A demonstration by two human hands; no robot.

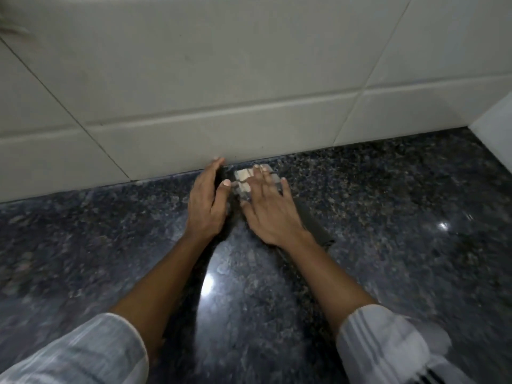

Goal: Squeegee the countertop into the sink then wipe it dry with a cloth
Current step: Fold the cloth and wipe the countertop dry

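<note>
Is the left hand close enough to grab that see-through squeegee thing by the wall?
Probably yes. The left hand sits right beside the clear plastic squeegee on the dark speckled granite countertop, its thumb nearly touching it. Nothing lies between them, though the right hand already covers part of the squeegee.

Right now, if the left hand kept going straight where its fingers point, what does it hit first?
The tiled wall. The left hand points away from the person along the countertop, fingertips already at the wall's base, apparently touching, though blur leaves contact uncertain.
</note>
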